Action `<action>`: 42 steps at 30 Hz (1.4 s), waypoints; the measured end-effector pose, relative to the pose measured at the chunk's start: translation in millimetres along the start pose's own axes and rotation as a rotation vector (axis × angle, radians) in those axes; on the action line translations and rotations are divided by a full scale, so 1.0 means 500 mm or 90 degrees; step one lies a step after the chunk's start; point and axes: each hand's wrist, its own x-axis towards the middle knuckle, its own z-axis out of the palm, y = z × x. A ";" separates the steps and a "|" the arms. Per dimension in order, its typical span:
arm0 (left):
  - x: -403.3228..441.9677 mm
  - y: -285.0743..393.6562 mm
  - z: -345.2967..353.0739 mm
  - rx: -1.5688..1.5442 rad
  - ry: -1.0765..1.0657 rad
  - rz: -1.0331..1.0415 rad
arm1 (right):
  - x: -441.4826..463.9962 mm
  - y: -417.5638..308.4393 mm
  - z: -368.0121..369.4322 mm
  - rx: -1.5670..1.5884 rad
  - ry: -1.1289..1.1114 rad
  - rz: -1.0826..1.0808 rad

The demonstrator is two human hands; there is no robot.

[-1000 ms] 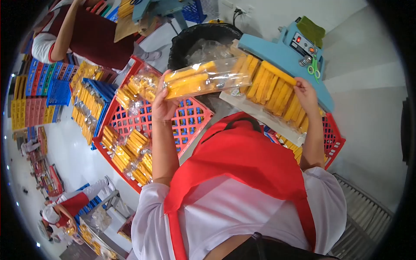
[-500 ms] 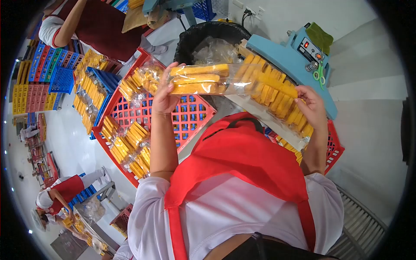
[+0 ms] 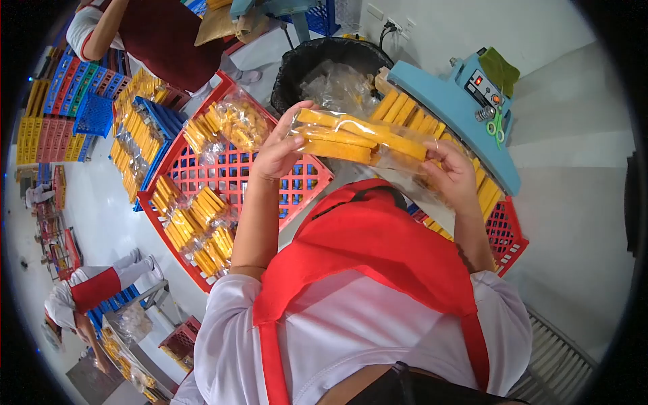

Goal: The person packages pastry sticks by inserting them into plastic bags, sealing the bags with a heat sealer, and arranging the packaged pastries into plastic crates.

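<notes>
A clear plastic bag with several long yellow food sticks in it is stretched between my two hands. My left hand grips its closed-looking left end, thumb in front. At the right end, my right hand is closed on the bag, its fingers by the tip of a stick lying slanted over the others. Whether those fingers press on plastic only or on the stick too, I cannot tell. Behind the bag, a row of loose yellow sticks lies in front of the blue sealing machine.
To the left, a red crate carries filled bags. A black-lined bin with crumpled plastic stands ahead. Green scissors hang on the machine. One co-worker stands at upper left, another at lower left.
My right hand has moved left and down toward my left hand. The stick at its fingers has slid deeper into the bag. My left hand has shifted slightly right.
</notes>
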 end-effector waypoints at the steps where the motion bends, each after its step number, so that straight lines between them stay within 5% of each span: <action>1: -0.002 0.004 0.005 -0.022 0.003 -0.002 | -0.003 0.004 0.006 0.054 0.050 0.004; 8: -0.003 0.012 0.001 -0.051 -0.048 0.003 | 0.011 -0.018 0.028 0.058 0.028 -0.056; 11: -0.004 0.014 0.006 -0.053 -0.055 0.012 | 0.009 -0.009 0.043 0.206 0.051 0.062; 13: -0.005 0.015 0.013 -0.042 -0.053 0.020 | 0.022 -0.025 0.053 0.243 0.061 -0.036; 23: -0.002 0.008 0.004 -0.079 -0.046 0.054 | 0.001 -0.024 0.057 0.368 0.059 -0.041; 29: 0.004 0.007 0.010 -0.058 -0.004 0.001 | 0.017 -0.043 0.048 -0.069 -0.030 -0.208; 31: 0.004 0.007 0.006 -0.054 -0.038 -0.041 | 0.025 -0.049 0.048 0.004 -0.210 -0.105; 35: 0.006 0.011 0.002 -0.125 -0.020 -0.115 | 0.033 -0.068 0.060 0.105 -0.157 0.049; 37: -0.006 0.016 0.003 -0.124 -0.149 -0.039 | 0.051 -0.104 0.045 0.151 -0.216 0.204; 41: -0.009 -0.003 -0.014 0.006 -0.102 -0.013 | 0.068 -0.123 0.053 0.157 -0.275 0.274; 42: -0.007 -0.005 -0.015 -0.023 -0.066 -0.031 | 0.074 -0.112 0.061 0.115 -0.262 0.200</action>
